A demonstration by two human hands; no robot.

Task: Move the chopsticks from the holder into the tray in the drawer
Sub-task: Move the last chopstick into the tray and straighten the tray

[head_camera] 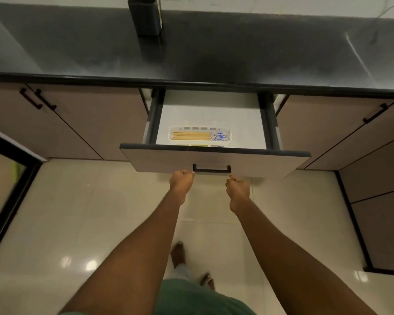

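A: Drawer [214, 159] standing open under the dark countertop [214, 53], and there they are; the chopsticks [199, 136] lie flat inside the white tray [229, 134], which sits on the drawer floor close behind the drawer front and a little left of its middle.

B: Bundled side by side, too; plain wooden ends toward the drawer's left wall, blue-and-white patterned ends toward its right; every stick inside the tray's rim.

A: And the hands? Left hand [182, 181] is curled into a loose fist just below the drawer front, knuckles up by the left end of the black drawer handle [212, 169]; whether it touches the handle, I cannot tell.

B: Right hand [238, 186] is curled as well, fingers folded in, just below the drawer front beside the handle's right end; a sliver of floor shows between it and the panel; neither hand has anything in it.

A: Far behind the drawer, the dark chopstick holder [146, 17] stands upright at the back of the countertop, a touch left of the drawer's line; its top is cut off by the frame, so its contents are out of sight.

B: Bare feet [179, 255] on the pale tiled floor [77, 212] below the drawer; both forearms stretched straight toward it.
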